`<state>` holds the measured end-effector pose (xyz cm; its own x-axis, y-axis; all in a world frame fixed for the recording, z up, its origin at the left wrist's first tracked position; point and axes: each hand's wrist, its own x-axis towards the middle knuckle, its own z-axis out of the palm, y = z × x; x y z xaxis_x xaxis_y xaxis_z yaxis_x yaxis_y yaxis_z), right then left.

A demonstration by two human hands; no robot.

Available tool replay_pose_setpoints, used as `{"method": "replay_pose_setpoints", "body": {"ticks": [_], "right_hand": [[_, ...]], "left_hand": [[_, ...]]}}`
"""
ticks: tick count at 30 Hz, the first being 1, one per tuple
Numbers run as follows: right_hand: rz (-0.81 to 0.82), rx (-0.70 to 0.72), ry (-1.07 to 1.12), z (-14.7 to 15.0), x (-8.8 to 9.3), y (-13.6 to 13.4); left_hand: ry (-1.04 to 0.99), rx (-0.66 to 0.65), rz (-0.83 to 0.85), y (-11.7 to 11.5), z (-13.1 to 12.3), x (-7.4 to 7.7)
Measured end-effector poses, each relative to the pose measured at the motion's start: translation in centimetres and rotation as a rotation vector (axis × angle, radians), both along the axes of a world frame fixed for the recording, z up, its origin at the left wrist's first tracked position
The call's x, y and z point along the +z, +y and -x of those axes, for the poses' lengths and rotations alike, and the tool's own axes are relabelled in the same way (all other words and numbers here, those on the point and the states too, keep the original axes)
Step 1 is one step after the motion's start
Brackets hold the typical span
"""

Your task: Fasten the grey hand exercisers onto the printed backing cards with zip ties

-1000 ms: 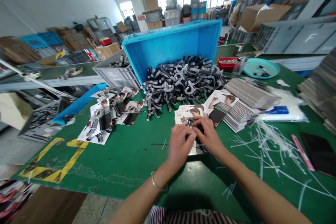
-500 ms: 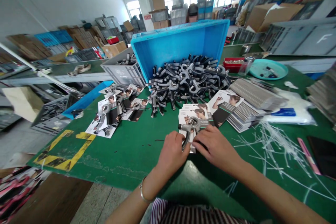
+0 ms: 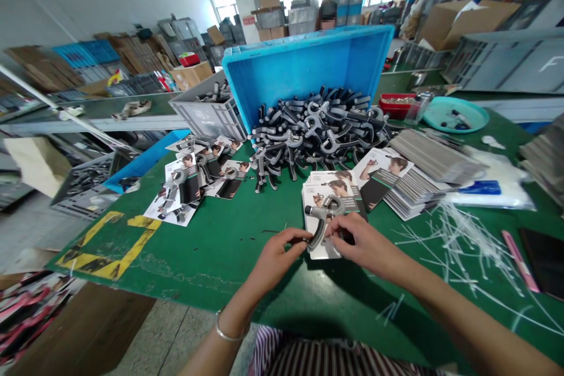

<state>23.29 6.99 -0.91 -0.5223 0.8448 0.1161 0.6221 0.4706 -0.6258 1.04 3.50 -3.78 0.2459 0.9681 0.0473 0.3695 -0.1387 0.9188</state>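
A grey and black hand grip strengthener point(image 3: 315, 237) lies on a printed backing card point(image 3: 314, 189) at the top of a small card stack on the green table, its coil end pointing away from me. My left hand point(image 3: 277, 257) pinches the lower end of its left handle between thumb and fingertips. Over the right handle, my right hand point(image 3: 355, 238) is closed in a pinch close to the card; whatever is between those fingertips is too small to make out. Most of the right handle is hidden by that hand.
Beyond the stack, a tipped blue crate point(image 3: 308, 64) spills a heap of grip strengtheners point(image 3: 304, 135). Carded ones point(image 3: 180, 188) lie to the left. On the right are stacked cards point(image 3: 436, 155), loose white plastic ties point(image 3: 467, 241), a turquoise tray point(image 3: 478, 113) and a pink object point(image 3: 519, 261).
My left hand has shifted left and loosened from a wrapped grasp to a fingertip pinch on the handle. The right hand's fingers have drawn together. The strengthener stays on the card.
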Motion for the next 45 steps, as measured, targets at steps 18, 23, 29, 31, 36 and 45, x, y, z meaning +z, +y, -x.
{"method": "replay_pose_setpoints", "body": {"ticks": [18, 23, 29, 31, 36, 45], "right_hand": [[-0.268, 0.098, -0.050, -1.5, -0.7, -0.3], [-0.278, 0.105, -0.034, -1.5, -0.5, -0.1], [-0.285, 0.120, -0.062, -1.3, -0.2, -0.1], [-0.294, 0.128, -0.070, -1.3, -0.2, 0.0], [-0.301, 0.121, -0.073, -1.6, -0.6, 0.3], [-0.327, 0.173, -0.094, -1.6, -0.1, 0.3]], "left_hand": [[0.026, 0.055, -0.183, 0.7, -2.7, 0.1], [0.055, 0.013, -0.193, 1.0, -2.6, 0.5], [0.066, -0.033, -0.187, 1.1, -2.7, 0.7], [0.071, -0.039, -0.192, 1.2, -2.7, 0.7], [0.068, -0.041, -0.193, 1.3, -2.5, 1.0], [0.078, -0.087, -0.192, 1.7, -2.5, 1.2]]}}
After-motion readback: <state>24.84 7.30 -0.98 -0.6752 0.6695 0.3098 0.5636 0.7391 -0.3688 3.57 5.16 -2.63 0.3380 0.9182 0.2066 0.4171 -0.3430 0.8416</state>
